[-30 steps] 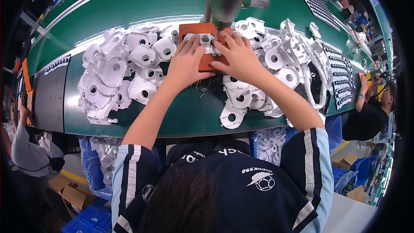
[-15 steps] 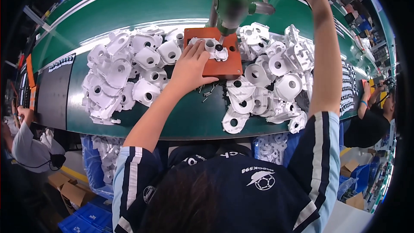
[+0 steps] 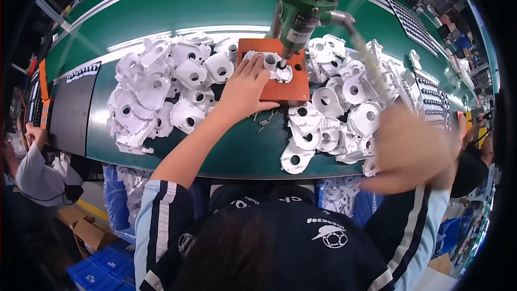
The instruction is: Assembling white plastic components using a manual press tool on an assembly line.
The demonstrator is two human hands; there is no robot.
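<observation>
Stretched out on top of a white plastic housing (image 3: 284, 74), my left hand (image 3: 245, 87) lies with its thumb apart, by the front edge of the orange fixture block (image 3: 297, 90). That housing rests on the block, partly hidden under my fingers. Right above it, the ram of a green hand press (image 3: 301, 13) comes down to a dark round spot on the housing. My right hand (image 3: 414, 148), smeared by motion, is closed at the lower end of the press lever (image 3: 369, 56), over the right side of the bench.
White housings lie heaped left (image 3: 153, 89) and right (image 3: 353, 89) of the block. Small metal pins (image 3: 263, 123) are scattered before it. Black trays (image 3: 72, 108) flank the heaps. Blue-lined bins (image 3: 116, 196) of white parts stand below the bench edge. Other people sit at both sides.
My right hand has swung from the top of the view down toward the lower right, with the lever. The press ram has lowered onto the housing. My left hand stays on the housing.
</observation>
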